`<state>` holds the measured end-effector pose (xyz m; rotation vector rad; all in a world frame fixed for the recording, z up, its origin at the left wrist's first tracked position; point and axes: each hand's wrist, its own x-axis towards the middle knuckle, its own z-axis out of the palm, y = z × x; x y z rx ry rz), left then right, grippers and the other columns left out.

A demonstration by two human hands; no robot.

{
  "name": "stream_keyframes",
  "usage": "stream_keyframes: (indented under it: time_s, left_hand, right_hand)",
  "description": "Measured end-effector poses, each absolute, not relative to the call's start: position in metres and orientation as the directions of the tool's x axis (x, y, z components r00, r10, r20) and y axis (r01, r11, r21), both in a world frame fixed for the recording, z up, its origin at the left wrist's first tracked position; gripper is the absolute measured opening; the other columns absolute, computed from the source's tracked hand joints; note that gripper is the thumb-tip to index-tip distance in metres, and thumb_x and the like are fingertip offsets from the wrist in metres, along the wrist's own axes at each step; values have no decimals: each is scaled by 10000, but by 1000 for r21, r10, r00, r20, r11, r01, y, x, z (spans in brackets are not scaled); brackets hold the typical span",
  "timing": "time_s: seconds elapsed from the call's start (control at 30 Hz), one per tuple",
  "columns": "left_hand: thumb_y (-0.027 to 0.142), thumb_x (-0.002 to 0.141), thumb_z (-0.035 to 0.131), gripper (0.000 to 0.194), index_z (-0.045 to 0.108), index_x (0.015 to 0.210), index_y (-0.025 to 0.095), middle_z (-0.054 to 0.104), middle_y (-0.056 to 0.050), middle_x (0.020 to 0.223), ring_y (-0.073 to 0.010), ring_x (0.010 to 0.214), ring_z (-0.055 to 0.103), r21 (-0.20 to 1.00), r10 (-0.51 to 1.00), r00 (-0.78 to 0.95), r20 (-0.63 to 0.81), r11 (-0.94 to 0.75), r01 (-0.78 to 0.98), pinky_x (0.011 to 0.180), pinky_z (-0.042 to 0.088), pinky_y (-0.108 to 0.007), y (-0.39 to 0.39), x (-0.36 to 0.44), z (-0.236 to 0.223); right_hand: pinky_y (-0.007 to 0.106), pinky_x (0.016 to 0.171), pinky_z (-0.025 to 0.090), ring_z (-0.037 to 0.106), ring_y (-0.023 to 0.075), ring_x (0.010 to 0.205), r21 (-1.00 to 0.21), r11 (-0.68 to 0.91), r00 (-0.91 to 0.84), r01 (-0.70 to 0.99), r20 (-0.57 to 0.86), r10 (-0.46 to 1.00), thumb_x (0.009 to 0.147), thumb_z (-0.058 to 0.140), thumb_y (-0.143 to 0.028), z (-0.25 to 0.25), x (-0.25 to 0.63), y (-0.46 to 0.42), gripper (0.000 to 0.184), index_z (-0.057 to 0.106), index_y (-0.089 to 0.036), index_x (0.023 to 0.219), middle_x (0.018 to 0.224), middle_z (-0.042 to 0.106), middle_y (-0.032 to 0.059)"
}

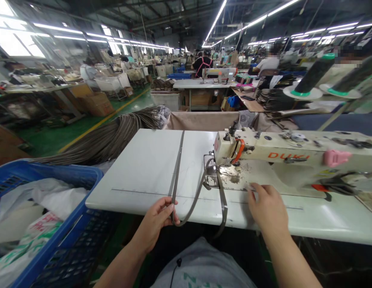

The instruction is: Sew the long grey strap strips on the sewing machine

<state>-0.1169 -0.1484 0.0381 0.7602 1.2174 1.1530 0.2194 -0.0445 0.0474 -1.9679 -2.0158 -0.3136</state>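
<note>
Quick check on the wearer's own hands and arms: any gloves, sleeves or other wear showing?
The left hand and right hand are ungloved, with no watch or bracelet visible. No sleeves show on the bare forearms. Between them is a grey top with green lettering.

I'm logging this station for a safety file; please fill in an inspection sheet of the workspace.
Surface: white tabletop, ruler markings along its front.
Work in hand: gray-brown strip looping from the left hand to the sewing machine.
Clutter: blue basket of plastic bags at left; bundle of strips beyond it.
Hands: left pinches the strip near the front edge; right hand near the sewing machine, grip unclear.
Cables: thin dark cord on the wearer's shirt; machine wiring cannot be made out.
Surroundings: co-workers, green floor, overhead lights.
</note>
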Motion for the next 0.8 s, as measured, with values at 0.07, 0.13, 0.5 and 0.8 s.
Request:
stream_keyframes:
  time_s: [0.07, 0.13, 0.5, 0.8]
  left_hand:
    - [483, 908, 733, 381, 667, 1101, 161, 666, -15, 792, -150, 739, 653, 920, 949, -37, -314, 295, -257, 775, 577, -333, -149, -117, 36]
    - [485, 891, 752, 388, 671, 1082, 158, 675, -18, 791, -148, 735, 659, 916, 945, -31, -325, 307, -259, 774, 574, -326, -149, -116, 34]
    - [566, 760, 848, 570, 689, 1096, 134, 675, -16, 713, -155, 659, 671, 901, 935, -21, -355, 336, -275, 745, 579, -336, -148, -101, 44]
    - [481, 787, 853, 478, 722, 1137, 183, 634, -16, 906, -140, 717, 668, 908, 953, -16, -302, 283, -310, 761, 597, -349, -155, -96, 37]
  right_hand:
    - [471, 927, 540, 687, 385, 1048, 9, -16, 10, 1000, 436, 900, 987, 515, -274, 38, 243, -39, 390, 728, -76, 1247, 1187, 730, 229]
    - [475, 895, 555, 695, 384, 1008, 8, 3, -7, 1000, 419, 908, 986, 516, -295, 28, 260, -36, 385, 741, -76, 1209, 1136, 745, 227]
    - [385, 764, 567, 700, 289, 816, -656, 170, -116, 736, 125, 985, 1000, 420, -473, 36, 201, -72, 394, 684, -184, 1043, 888, 740, 125]
    - [280, 629, 422, 534, 181, 671, -887, 134, -515, 441, -128, 848, 973, 492, -533, 62, 113, -98, 389, 608, -220, 773, 667, 547, -24]
